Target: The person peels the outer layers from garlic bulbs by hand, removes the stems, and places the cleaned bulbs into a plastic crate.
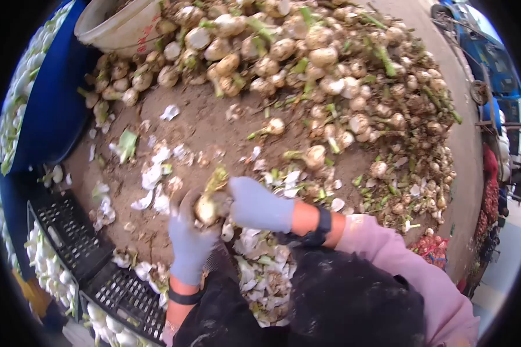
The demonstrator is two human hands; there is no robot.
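Note:
A garlic bulb with a short green-yellow stalk is gripped in my left hand, which wears a pale grey-blue glove. Dirt-stained glove fingers wrap the bulb's left and lower sides. My right hand, in a matching glove, is close against the bulb's right side. Its fingers are curled and blurred, and what they pinch is hidden. White garlic skins litter the dirt floor in front of my hands, and more peelings lie between my legs.
A large heap of soil-covered garlic spreads across the back and right. A white bucket stands at the back left. Along the left are a blue container and black crates beside cleaned white garlic. A red net bag lies right.

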